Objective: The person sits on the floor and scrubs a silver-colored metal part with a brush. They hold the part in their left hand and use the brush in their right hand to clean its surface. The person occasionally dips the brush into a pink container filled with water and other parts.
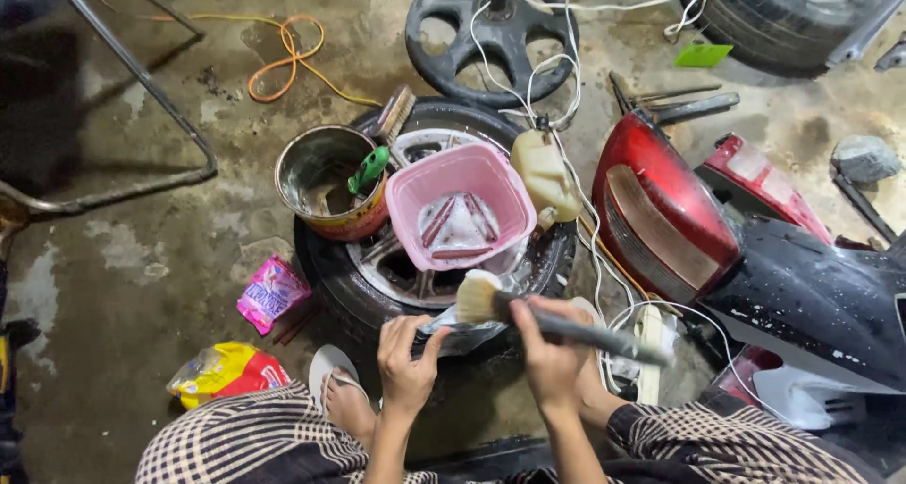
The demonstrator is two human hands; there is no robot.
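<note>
Head view, right grip: the right hand (549, 352) is clamped around the dark handle of a paintbrush (557, 321), close behind the bristles.
Left grip: the left hand (406, 357) is closed with its fingertips on a small shiny part (462, 331) wrapped in wet plastic, which it holds at the near edge of the wheel.
Step in hand: by my judgement, scrubbing of the small part, with the bristles resting on it.
Next move: it seems to call for short strokes, with the left hand keeping the part steady, and for fresh soapy water from the pink basket (461, 204).
Brush axis: long axis nearly level, bristles pointing left, handle end pointing right and a little toward the person.
Brush place: over the near rim of the car wheel (344, 276), which lies flat on the concrete floor (142, 248).
Around: a metal tin (321, 177) with a green-handled tool, a cream plastic bottle (545, 173), a red tail lamp (661, 210).
</note>
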